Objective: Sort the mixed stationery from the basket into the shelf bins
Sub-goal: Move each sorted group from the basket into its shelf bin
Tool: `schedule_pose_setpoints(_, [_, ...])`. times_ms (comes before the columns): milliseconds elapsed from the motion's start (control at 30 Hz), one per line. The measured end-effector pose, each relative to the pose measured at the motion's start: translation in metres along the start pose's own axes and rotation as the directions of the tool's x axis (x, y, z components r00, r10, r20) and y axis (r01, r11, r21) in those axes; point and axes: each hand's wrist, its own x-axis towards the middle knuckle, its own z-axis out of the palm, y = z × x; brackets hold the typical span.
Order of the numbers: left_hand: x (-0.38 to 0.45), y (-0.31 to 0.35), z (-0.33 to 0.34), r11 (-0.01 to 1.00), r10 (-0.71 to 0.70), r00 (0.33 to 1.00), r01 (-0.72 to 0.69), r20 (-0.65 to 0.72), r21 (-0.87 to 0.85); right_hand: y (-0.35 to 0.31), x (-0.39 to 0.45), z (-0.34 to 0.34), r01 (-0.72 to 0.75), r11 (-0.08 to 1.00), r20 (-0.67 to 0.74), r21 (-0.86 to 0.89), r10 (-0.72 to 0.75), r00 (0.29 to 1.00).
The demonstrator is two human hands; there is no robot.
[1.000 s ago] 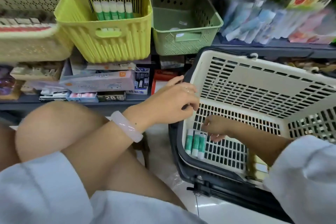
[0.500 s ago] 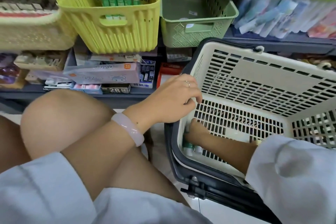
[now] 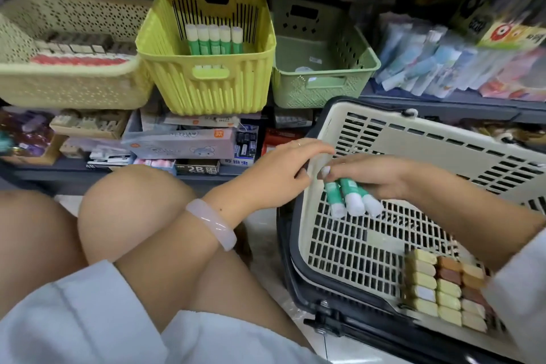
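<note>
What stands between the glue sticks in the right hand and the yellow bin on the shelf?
Only the left hand, resting at the basket's rim just left of the glue sticks that the right hand holds. Above it, the way to the yellow bin looks open.

Three bins [image 3: 206,47] stand side by side along the shelf edge [image 3: 443,100]; the basket [image 3: 369,245] sits below, right (erasers [image 3: 443,289] in its near corner).

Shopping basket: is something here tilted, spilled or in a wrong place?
The shopping basket is tipped up toward the person, so the erasers lie bunched in its lower corner. Nothing is spilled. The right hand holds three glue sticks, matching those upright in the yellow bin.
</note>
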Motion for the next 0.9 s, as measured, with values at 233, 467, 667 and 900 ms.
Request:
schedule_pose_setpoints(233, [-0.017, 0.009, -0.045, 0.984, 0.136, 0.978, -0.114, -0.158, 0.140, -0.085, -0.024, 0.041, 0.139, 0.826, 0.091, 0.546, -0.224, 0.970])
schedule_pose_setpoints(467, [-0.046, -0.030, -0.093, 0.985, 0.115, 0.902, -0.157, -0.416, -0.069, -0.141, -0.012, 0.106, 0.040, 0.703, 0.110, 0.710, -0.166, 0.980])
schedule_pose_setpoints(667, [-0.051, -0.046, -0.113, 0.969, 0.132, 0.809, -0.228, -0.573, -0.098, -0.179, 0.005, 0.124, 0.119, 0.712, 0.025, 0.692, -0.189, 0.982])
schedule_pose_setpoints(900, [-0.037, -0.049, -0.144, 0.945, 0.321, 0.696, -0.191, -0.642, 0.266, -0.214, 0.010, 0.130, -0.157, 0.416, 0.277, 0.896, -0.247, 0.929])
